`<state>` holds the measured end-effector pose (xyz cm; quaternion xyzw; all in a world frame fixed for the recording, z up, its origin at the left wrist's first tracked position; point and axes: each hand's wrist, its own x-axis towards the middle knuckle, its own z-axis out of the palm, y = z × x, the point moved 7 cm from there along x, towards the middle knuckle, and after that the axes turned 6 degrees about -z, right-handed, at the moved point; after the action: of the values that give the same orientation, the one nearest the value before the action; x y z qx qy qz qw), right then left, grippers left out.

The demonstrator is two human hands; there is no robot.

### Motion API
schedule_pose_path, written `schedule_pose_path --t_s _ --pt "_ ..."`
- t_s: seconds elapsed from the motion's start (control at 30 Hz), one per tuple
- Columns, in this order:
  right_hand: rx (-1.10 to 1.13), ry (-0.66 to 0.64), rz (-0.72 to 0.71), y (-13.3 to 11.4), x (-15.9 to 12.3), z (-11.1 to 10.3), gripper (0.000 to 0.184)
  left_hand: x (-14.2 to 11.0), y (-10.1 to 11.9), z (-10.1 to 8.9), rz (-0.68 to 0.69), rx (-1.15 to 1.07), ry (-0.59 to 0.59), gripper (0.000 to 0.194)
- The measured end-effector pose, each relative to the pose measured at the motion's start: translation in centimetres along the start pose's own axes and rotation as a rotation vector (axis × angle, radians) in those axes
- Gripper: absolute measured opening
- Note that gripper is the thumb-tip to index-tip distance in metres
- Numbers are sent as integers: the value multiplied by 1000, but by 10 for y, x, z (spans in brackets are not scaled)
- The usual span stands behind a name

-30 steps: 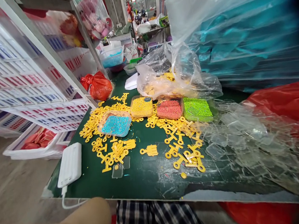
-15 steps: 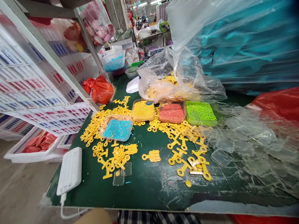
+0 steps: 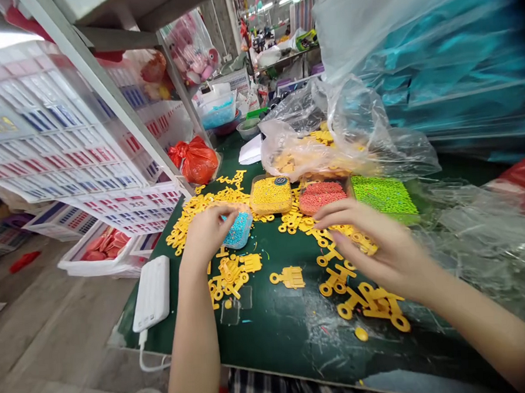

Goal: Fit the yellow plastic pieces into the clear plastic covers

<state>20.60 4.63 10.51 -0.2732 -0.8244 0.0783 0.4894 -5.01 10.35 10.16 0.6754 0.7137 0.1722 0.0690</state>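
My left hand (image 3: 208,234) curls over a tray of blue beads (image 3: 238,230), covering most of it. My right hand (image 3: 370,243) spreads, slightly blurred, above a scatter of yellow plastic pieces (image 3: 337,274) on the green tabletop (image 3: 291,330). A yellow piece (image 3: 365,243) lies under its fingers, and I cannot tell whether it is held. Between my hands sit a tray of yellow beads (image 3: 270,196) and a tray of red beads (image 3: 322,197). A tray of green beads (image 3: 383,199) lies beyond my right hand.
A white power bank (image 3: 151,293) with its cable lies near the table's left edge. Transparent plastic sheets (image 3: 475,226) are heaped on the right, and a plastic bag of yellow pieces (image 3: 347,142) stands at the back. White drawer shelving (image 3: 66,142) rises on the left.
Both my hands have come in from the bottom of the view and now sit over the table. The view has shifted, and the blue bead tray is now mostly covered.
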Motion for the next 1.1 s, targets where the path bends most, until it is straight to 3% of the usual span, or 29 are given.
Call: schedule_pose_path --t_s 0.07,0.13,0.27,0.53,0.73,0.93,1.1 --pt "-24 -263 -76 7 -7 35 23 4 -14 26 -44 87 -212 22" --pt "-92 -480 -109 16 -23 65 24 7 -21 40 -53 119 -304 20" --pt "-146 -647 -103 25 -48 87 27 14 -28 54 -83 160 -360 20" --pt "-142 -650 -66 22 -50 86 27 17 -29 63 -131 208 -405 21" --pt "-108 -668 -38 17 -53 90 34 16 -24 59 -99 216 -390 18" --pt "-106 -655 -20 16 -54 92 27 14 -36 28 -97 187 -179 25" --pt "-120 -599 -35 16 -53 91 26 11 -41 38 -91 70 -311 32"
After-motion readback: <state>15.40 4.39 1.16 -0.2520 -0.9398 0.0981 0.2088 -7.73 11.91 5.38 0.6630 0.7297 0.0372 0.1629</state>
